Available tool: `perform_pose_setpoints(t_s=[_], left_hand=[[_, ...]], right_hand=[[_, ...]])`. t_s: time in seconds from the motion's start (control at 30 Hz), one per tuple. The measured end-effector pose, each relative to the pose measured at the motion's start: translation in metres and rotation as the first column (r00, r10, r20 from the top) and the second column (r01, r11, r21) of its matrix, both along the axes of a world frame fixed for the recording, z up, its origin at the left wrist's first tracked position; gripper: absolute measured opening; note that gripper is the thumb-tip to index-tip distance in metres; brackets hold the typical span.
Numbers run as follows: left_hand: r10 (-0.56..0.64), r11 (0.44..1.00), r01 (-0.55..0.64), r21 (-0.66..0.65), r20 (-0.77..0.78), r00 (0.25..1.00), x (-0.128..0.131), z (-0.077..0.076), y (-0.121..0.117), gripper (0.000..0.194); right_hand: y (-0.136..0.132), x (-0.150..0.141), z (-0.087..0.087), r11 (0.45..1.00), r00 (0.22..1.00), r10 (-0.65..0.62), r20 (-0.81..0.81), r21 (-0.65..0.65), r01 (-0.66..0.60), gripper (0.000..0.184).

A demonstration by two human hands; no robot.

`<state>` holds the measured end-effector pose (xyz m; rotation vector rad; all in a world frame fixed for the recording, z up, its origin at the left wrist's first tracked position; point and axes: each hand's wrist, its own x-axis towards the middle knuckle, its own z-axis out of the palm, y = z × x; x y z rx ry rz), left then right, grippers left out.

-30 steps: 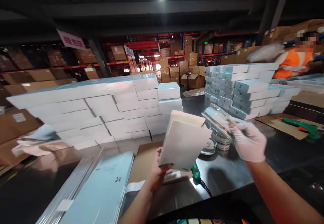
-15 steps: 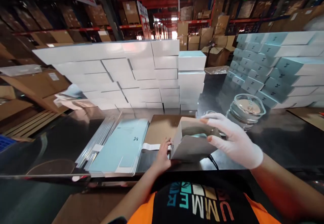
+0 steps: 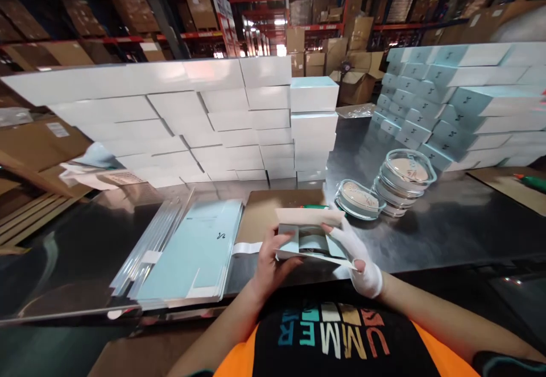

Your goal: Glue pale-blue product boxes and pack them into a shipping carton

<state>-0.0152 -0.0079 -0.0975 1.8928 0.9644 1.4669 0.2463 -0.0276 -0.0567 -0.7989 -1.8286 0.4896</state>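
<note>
A small open carton (image 3: 310,217) is held tilted just above the front of the table, its mouth toward me and its flaps spread. Light blue shows inside, but I cannot make out the contents. My bare left hand (image 3: 272,262) grips the left side, thumb along the lower edge. On the right side, my right hand (image 3: 362,260), in a white glove with bare fingertips, grips the carton too. Behind it lie a brown cardboard sheet (image 3: 261,209) and a green knife-like tool (image 3: 314,207), partly hidden.
Flat light blue cartons (image 3: 194,257) and clear plastic strips (image 3: 147,246) lie at left. Several clear round containers (image 3: 360,201) stand at right. A wall of white boxes (image 3: 170,118) and a stack of blue-white boxes (image 3: 456,112) stand behind. A green-handled tool (image 3: 533,182) lies far right.
My right hand has come down from above the carton onto its right side. My left hand has shifted its grip. The carton has turned, its opening now toward me with flaps out.
</note>
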Motion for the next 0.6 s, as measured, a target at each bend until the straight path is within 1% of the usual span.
perform_pose_setpoints(t_s=[0.03,0.1,0.13,0.2,0.27,0.3,0.37,0.43,0.47,0.5,0.53,0.57,0.6], left_hand=[[0.025,0.999,-0.024,0.028,-0.024,0.999,0.0,0.002,0.0,0.056],[0.104,0.992,-0.101,0.078,-0.041,0.994,-0.002,0.002,-0.003,0.053],[0.146,0.985,-0.141,0.099,-0.044,0.988,-0.004,0.001,-0.004,0.051],[0.215,0.969,-0.207,0.133,-0.043,0.976,-0.006,0.0,-0.007,0.048],[0.231,0.963,-0.221,0.153,-0.051,0.972,-0.006,0.001,-0.01,0.049],[0.215,0.966,-0.204,0.156,-0.056,0.975,-0.005,0.002,-0.012,0.049],[0.189,0.973,-0.184,0.143,-0.023,0.982,-0.002,0.002,-0.014,0.047],[0.204,0.968,-0.214,0.13,0.087,0.975,0.0,-0.001,-0.016,0.051],[0.222,0.962,-0.239,0.129,0.13,0.966,0.0,-0.005,-0.017,0.057],[0.241,0.956,-0.259,0.136,0.137,0.961,-0.001,-0.008,-0.018,0.064],[0.254,0.952,-0.268,0.151,0.105,0.962,-0.004,-0.012,-0.018,0.067],[0.255,0.952,-0.258,0.165,0.039,0.966,-0.007,-0.016,-0.017,0.066],[0.254,0.955,-0.244,0.167,-0.038,0.966,-0.01,-0.018,-0.017,0.061]], right_hand=[[0.0,0.0,0.002,0.998,0.998,0.06,-0.016,-0.019,-0.06,0.077],[0.001,0.003,0.004,0.991,0.989,0.111,-0.098,-0.067,-0.118,0.08],[0.002,0.005,0.004,0.989,0.987,0.104,-0.124,-0.097,-0.116,0.083],[0.002,0.006,0.003,0.983,0.989,0.083,-0.125,-0.152,-0.102,0.085],[0.004,0.001,0.003,0.973,0.989,0.086,-0.122,-0.203,-0.11,0.083],[0.005,-0.004,0.003,0.967,0.986,0.079,-0.147,-0.229,-0.112,0.08],[0.009,-0.019,0.002,0.96,0.971,0.004,-0.237,-0.271,-0.07,0.066],[0.013,-0.034,0.0,0.949,0.957,-0.137,-0.256,-0.309,0.054,0.046],[0.015,-0.04,-0.001,0.939,0.949,-0.206,-0.237,-0.32,0.124,0.042],[0.016,-0.045,-0.002,0.928,0.939,-0.263,-0.222,-0.325,0.183,0.044],[0.018,-0.047,-0.002,0.92,0.93,-0.298,-0.216,-0.325,0.22,0.047],[0.019,-0.048,-0.002,0.915,0.923,-0.314,-0.22,-0.328,0.233,0.05],[0.021,-0.045,-0.001,0.915,0.925,-0.308,-0.223,-0.334,0.224,0.052]])
